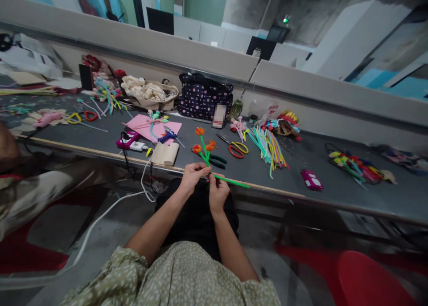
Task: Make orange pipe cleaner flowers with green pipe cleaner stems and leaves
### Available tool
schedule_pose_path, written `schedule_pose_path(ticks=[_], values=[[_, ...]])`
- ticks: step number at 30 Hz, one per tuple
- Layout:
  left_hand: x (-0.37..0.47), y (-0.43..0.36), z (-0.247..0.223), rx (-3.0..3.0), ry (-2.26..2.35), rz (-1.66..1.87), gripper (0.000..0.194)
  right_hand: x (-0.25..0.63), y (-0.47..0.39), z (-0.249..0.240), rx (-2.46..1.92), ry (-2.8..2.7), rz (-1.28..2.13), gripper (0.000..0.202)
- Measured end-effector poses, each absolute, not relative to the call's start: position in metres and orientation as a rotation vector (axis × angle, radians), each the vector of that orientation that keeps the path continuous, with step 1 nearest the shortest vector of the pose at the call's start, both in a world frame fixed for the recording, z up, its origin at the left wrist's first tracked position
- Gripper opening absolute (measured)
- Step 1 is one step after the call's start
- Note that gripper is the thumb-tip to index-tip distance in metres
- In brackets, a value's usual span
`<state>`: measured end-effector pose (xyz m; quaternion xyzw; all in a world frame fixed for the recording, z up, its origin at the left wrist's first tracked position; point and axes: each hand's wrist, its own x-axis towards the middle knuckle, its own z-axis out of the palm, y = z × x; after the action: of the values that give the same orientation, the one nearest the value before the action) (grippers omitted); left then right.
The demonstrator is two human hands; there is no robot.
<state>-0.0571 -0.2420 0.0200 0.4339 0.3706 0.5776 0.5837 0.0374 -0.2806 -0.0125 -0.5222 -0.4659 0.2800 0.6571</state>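
Near the table's front edge, my left hand (194, 177) pinches the green stems of a small bunch of orange pipe-cleaner flowers (202, 146). The blooms stand upright above my fingers. Close beside it, my right hand (218, 191) is closed on a green pipe cleaner (234, 182), whose free length points right along the edge. Whether this strip is wound round the stems is hidden by my fingers. Just behind the hands lie dark-handled pliers (218, 161). Scissors (236, 149) with red and yellow handles rest farther back.
Loose pastel pipe cleaners (267, 148) and a magenta box (311, 180) lie to the right. At left are a glue gun (168, 134), pink paper (142, 124) and a white cable (110, 201). A dotted bag (204, 95) stands behind. Another person's leg (43, 188) shows at far left.
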Motion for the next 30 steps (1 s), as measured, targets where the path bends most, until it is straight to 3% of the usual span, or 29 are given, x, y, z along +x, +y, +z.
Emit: schedule_pose_path(ticks=[6, 18, 30], values=[[-0.059, -0.243, 0.022, 1.024, 0.813, 1.307, 0.027, 0.039, -0.277, -0.009, -1.083, -0.886, 0.889, 0.031], [-0.065, -0.237, 0.014, 1.024, 0.792, 1.248, 0.025, 0.045, -0.278, 0.003, -0.883, -0.641, 1.419, 0.019], [-0.059, -0.238, 0.007, 0.920, 0.836, 1.332, 0.026, 0.036, -0.279, -0.009, -1.165, -0.951, 0.658, 0.026]])
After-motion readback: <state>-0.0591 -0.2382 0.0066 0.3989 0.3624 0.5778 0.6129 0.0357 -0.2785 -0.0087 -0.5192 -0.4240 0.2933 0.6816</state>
